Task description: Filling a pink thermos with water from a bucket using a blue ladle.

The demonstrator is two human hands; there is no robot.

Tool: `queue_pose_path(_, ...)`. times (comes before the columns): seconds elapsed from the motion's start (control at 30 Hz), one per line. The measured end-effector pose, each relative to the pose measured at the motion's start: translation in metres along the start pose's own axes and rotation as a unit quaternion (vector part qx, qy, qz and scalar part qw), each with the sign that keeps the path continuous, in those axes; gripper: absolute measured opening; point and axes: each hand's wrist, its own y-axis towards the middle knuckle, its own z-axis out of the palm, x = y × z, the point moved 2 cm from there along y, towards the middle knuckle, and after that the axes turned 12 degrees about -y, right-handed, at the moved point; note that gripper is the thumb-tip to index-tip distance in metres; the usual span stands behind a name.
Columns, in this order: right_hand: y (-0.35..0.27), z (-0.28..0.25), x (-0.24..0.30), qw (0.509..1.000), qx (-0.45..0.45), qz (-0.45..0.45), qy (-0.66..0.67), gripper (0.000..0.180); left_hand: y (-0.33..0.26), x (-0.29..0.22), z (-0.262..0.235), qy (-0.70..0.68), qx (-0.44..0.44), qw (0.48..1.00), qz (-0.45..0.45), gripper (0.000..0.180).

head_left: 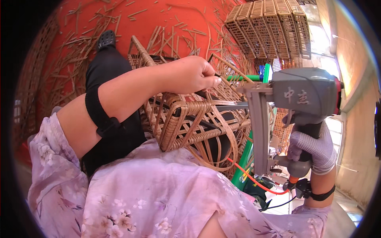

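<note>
A half-woven wicker basket [186, 109] with a dark inner frame rests tilted across my lap, loose strips curling from its side. My left hand [194, 75], bare, is closed with thumb and fingers pressed together over the basket's upper side; what it pinches is mostly hidden. In a light knitted glove, my right hand [317, 144] grips the handle of a grey air nail gun [303, 91]. The tool's long magazine points down, and its nose is close to the basket's right side, apart from my left hand. An orange air hose [258, 183] runs from the handle base.
Cut wicker strips [162, 39] litter the red floor covering [147, 18]. Several finished wicker baskets [270, 29] stand stacked at the far right. Green bars [244, 162] stand beside the basket. A pale wall [359, 119] is on the right, and another wicker piece [37, 79] stands at the far left.
</note>
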Motion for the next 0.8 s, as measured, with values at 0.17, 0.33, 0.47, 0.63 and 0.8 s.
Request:
queue_pose_path(0.17, 0.005, 0.009, 0.000, 0.998, 0.056, 0.039, 0.001, 0.045, -0.004, -0.007, -0.001, 0.067, 0.009, 0.998, 0.004, 0.031)
queue_pose_path(0.33, 0.011, 0.010, 0.003, 0.993, 0.110, 0.049, -0.004, 0.038, -0.002, -0.007, -0.002, 0.081, 0.031, 0.996, -0.004, 0.027)
queue_pose_path(0.47, 0.017, 0.013, 0.002, 0.990, 0.121, 0.071, -0.030, 0.040, -0.003, -0.005, -0.002, 0.072, 0.031, 0.997, -0.023, 0.027)
queue_pose_path(0.63, 0.023, 0.018, 0.008, 0.986, 0.145, 0.076, -0.042, 0.035, -0.004, -0.005, -0.001, 0.051, 0.028, 0.998, -0.005, 0.026)
queue_pose_path(0.8, 0.027, 0.019, 0.012, 0.985, 0.137, 0.095, -0.037, 0.041, -0.004, -0.006, -0.002, 0.049, 0.038, 0.998, -0.004, 0.027)
